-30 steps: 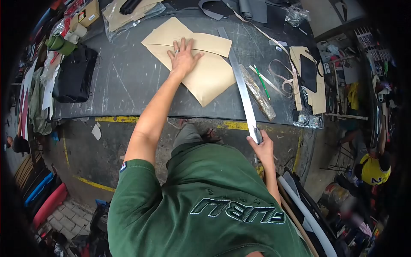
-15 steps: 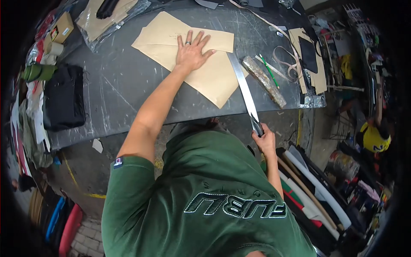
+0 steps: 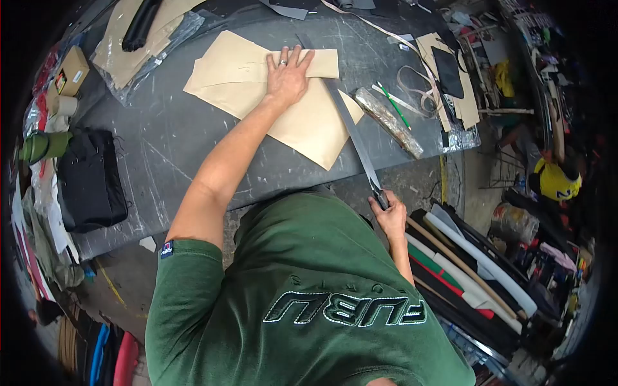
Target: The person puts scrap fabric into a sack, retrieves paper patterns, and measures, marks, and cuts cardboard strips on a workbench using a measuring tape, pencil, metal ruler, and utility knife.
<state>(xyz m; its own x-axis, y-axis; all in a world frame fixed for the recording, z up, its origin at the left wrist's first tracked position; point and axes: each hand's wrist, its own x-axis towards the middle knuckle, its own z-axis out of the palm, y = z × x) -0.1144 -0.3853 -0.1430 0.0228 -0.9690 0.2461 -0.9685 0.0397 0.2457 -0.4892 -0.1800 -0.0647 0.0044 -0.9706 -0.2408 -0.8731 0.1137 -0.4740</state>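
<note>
My left hand (image 3: 288, 80) lies flat with spread fingers on a folded sheet of brown paper (image 3: 306, 128), over its upper band. A long metal strip (image 3: 351, 122) runs at a slant under that band and across the paper's right part, leaving a small corner showing on its right. My right hand (image 3: 391, 215), below the table's front edge, is closed round a black handle (image 3: 380, 197) at the strip's near end. Whether handle and strip are one piece is hard to tell. To the right lie a plastic-wrapped bundle (image 3: 388, 122) and a green pencil (image 3: 394, 105).
The dark table (image 3: 161, 122) bears a black bag (image 3: 92, 180) at left, brown sheets with plastic (image 3: 132, 55) at back left, and a coiled strap (image 3: 418, 90) and patterns (image 3: 467, 100) at right. Rolls (image 3: 473, 257) stand at lower right. A person in yellow (image 3: 557, 180) is at far right.
The view has shifted and turned. The metal strip has moved left relative to the paper, now crossing its right part. My left hand stays flat on the paper.
</note>
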